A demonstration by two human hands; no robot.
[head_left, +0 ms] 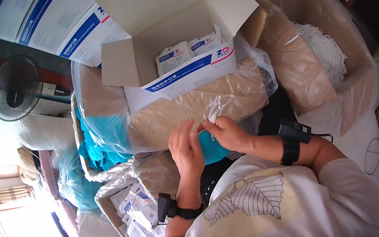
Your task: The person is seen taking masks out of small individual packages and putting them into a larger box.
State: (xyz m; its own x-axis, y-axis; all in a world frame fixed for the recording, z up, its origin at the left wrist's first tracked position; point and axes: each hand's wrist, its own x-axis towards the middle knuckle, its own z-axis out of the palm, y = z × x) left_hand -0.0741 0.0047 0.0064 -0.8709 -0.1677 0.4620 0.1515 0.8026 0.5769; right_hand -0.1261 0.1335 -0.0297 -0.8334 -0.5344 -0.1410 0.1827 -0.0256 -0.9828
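Note:
My right hand [225, 133] is closed round a small bundle of thin white elastic cords [215, 110], which loop up above the fingers. Just left of it is my left hand [185, 147], with fingers stretched out, somewhat blurred, and nothing visible in them. Below and between the hands shows a turquoise piece of material [213, 148]; whether the cords join it I cannot tell. Beyond my hands an open white-and-blue carton [182, 85] stands with its flaps up. Inside it lie flat white packets [174, 58] with blue bands.
The carton rests on a plastic-lined cardboard box [189, 118] with turquoise material [104, 138] at its left. A lined box [284, 65] at right holds white cords [321, 52]. Lower left, another box has white packets [139, 209]. A fan [16, 88] stands far left.

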